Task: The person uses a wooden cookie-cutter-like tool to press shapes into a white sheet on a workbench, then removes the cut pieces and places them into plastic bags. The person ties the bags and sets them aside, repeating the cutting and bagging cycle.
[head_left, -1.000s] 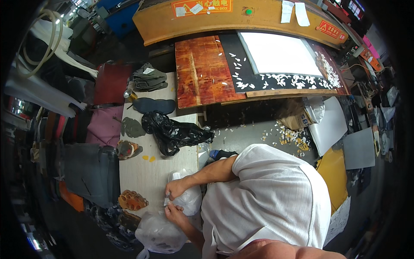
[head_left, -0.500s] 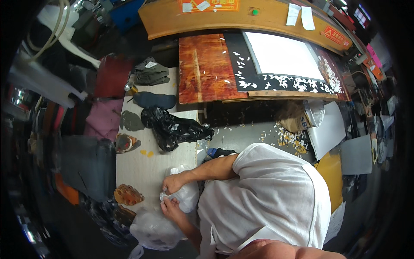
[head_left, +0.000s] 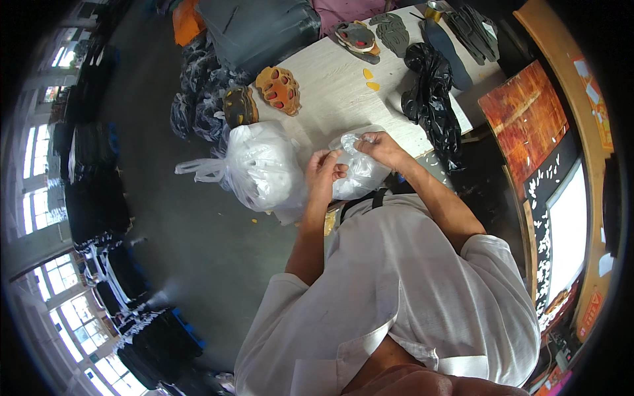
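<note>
A translucent plastic bag point(head_left: 366, 173) stands bulging at the near edge of the table, right in front of me. My right hand point(head_left: 382, 148) pinches its gathered top from the right. On the bag's left side, my left hand point(head_left: 322, 170) has its fingers curled against the bag's mouth; a small gap separates the two hands. What fills this bag cannot be made out. Close by on the left sits a fuller white plastic bag point(head_left: 261, 168), its handles tied and sticking out to the left.
The pale table point(head_left: 330, 86) carries orange cut-out pieces point(head_left: 279, 91), dark stacked pieces point(head_left: 240, 105), a crumpled black plastic bag point(head_left: 432, 99) and grey cut-outs point(head_left: 394, 34). Dark wrapped bundles point(head_left: 201, 86) lie beyond its left end. A machine with a reddish-brown board point(head_left: 525, 125) is at right.
My view has swung to the left, so the table now lies ahead of me. The hands, nearly touching before, are slightly further apart at the bag's top.
</note>
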Action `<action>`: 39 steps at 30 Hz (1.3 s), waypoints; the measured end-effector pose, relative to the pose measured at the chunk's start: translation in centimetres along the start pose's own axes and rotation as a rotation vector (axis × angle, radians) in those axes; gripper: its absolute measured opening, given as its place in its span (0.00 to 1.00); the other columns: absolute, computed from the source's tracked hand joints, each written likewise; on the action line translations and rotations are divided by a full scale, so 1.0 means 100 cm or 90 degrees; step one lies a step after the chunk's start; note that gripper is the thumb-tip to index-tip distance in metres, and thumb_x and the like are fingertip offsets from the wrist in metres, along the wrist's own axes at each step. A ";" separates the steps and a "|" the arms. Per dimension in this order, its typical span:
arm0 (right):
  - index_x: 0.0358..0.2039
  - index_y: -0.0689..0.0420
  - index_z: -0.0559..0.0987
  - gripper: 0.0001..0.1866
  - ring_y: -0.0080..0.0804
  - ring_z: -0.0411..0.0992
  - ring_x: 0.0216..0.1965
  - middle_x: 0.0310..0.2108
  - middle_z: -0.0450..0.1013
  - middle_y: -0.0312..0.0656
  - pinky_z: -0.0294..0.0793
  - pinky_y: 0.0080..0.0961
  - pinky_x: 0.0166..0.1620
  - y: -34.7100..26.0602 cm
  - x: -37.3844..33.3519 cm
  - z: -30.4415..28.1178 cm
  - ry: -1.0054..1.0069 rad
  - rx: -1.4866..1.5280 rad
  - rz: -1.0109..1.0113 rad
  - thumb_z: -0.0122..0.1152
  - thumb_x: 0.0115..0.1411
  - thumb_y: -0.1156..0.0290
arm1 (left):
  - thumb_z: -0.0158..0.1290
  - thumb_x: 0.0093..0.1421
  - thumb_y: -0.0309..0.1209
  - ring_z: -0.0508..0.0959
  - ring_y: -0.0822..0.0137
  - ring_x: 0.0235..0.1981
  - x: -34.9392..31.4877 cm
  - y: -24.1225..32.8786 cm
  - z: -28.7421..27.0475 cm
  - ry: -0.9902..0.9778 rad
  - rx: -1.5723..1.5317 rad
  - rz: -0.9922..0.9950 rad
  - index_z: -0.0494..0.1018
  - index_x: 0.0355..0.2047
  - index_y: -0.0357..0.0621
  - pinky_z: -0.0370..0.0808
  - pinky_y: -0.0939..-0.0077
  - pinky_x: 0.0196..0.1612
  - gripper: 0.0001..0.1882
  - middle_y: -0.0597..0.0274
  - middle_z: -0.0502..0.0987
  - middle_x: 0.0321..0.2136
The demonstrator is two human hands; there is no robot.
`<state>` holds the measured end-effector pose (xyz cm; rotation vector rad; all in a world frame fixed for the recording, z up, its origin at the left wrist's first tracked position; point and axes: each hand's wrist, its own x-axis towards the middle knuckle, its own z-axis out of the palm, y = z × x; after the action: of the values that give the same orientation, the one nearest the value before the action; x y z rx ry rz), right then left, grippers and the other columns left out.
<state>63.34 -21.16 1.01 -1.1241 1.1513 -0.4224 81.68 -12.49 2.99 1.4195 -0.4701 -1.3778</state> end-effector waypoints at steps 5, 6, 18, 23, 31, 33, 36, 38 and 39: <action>0.35 0.57 0.84 0.09 0.19 0.69 0.32 0.27 0.75 0.31 0.71 0.22 0.39 -0.007 -0.006 0.003 -0.048 -0.022 -0.074 0.67 0.61 0.65 | 0.58 0.67 0.36 0.80 0.72 0.26 0.005 0.005 0.008 -0.058 0.107 -0.005 0.75 0.50 0.36 0.77 0.79 0.27 0.18 0.61 0.80 0.35; 0.35 0.57 0.84 0.09 0.18 0.69 0.32 0.27 0.75 0.30 0.71 0.22 0.38 -0.008 -0.007 0.002 -0.046 -0.012 -0.071 0.67 0.61 0.65 | 0.58 0.67 0.35 0.80 0.72 0.26 0.007 0.003 0.009 -0.052 0.122 -0.003 0.76 0.49 0.35 0.77 0.79 0.26 0.17 0.61 0.80 0.34; 0.35 0.57 0.83 0.07 0.19 0.69 0.33 0.30 0.76 0.29 0.71 0.21 0.41 -0.015 -0.009 0.000 -0.008 0.020 -0.022 0.65 0.63 0.67 | 0.48 0.62 0.23 0.66 0.76 0.13 0.010 -0.005 -0.014 -0.222 -0.317 -0.154 0.76 0.51 0.38 0.62 0.76 0.17 0.18 0.62 0.77 0.27; 0.37 0.57 0.82 0.09 0.19 0.69 0.34 0.31 0.76 0.29 0.71 0.21 0.42 -0.031 -0.014 -0.011 -0.020 -0.014 -0.005 0.65 0.64 0.65 | 0.49 0.64 0.24 0.71 0.73 0.19 -0.002 0.004 -0.011 -0.243 -0.235 -0.176 0.72 0.57 0.36 0.68 0.76 0.23 0.21 0.66 0.73 0.25; 0.37 0.59 0.84 0.07 0.20 0.72 0.34 0.30 0.80 0.33 0.73 0.22 0.43 -0.024 -0.006 -0.002 -0.152 -0.244 -0.150 0.63 0.63 0.69 | 0.51 0.69 0.30 0.72 0.73 0.22 -0.009 0.018 -0.004 -0.169 -0.111 -0.086 0.70 0.58 0.33 0.71 0.75 0.27 0.20 0.64 0.74 0.26; 0.36 0.59 0.84 0.08 0.20 0.73 0.34 0.30 0.80 0.34 0.73 0.23 0.43 -0.017 0.001 -0.001 -0.140 -0.191 -0.111 0.63 0.63 0.70 | 0.53 0.69 0.33 0.70 0.75 0.21 -0.008 0.018 -0.010 -0.201 0.009 -0.083 0.72 0.53 0.34 0.67 0.77 0.25 0.17 0.66 0.73 0.26; 0.38 0.59 0.84 0.07 0.20 0.73 0.35 0.30 0.80 0.34 0.74 0.23 0.44 -0.013 0.006 0.001 -0.140 -0.187 -0.084 0.63 0.62 0.71 | 0.56 0.68 0.39 0.66 0.79 0.18 -0.005 0.013 -0.012 -0.232 0.277 -0.085 0.75 0.39 0.39 0.62 0.78 0.20 0.14 0.72 0.68 0.21; 0.40 0.58 0.84 0.08 0.20 0.73 0.35 0.31 0.80 0.34 0.74 0.23 0.44 -0.016 0.005 -0.002 -0.147 -0.119 -0.120 0.63 0.62 0.71 | 0.58 0.66 0.39 0.64 0.80 0.16 -0.003 0.008 -0.009 -0.199 0.265 -0.050 0.73 0.36 0.40 0.61 0.80 0.19 0.14 0.72 0.68 0.19; 0.41 0.58 0.84 0.09 0.20 0.73 0.35 0.31 0.80 0.34 0.74 0.23 0.45 -0.019 0.004 -0.005 -0.162 -0.092 -0.124 0.63 0.62 0.72 | 0.59 0.66 0.38 0.63 0.80 0.16 -0.002 0.007 -0.008 -0.183 0.260 -0.039 0.72 0.34 0.40 0.60 0.81 0.19 0.14 0.72 0.68 0.18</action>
<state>63.57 -22.54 2.41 -1.3800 0.8638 -0.3376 82.56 -12.24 3.47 1.5715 -0.9442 -1.6071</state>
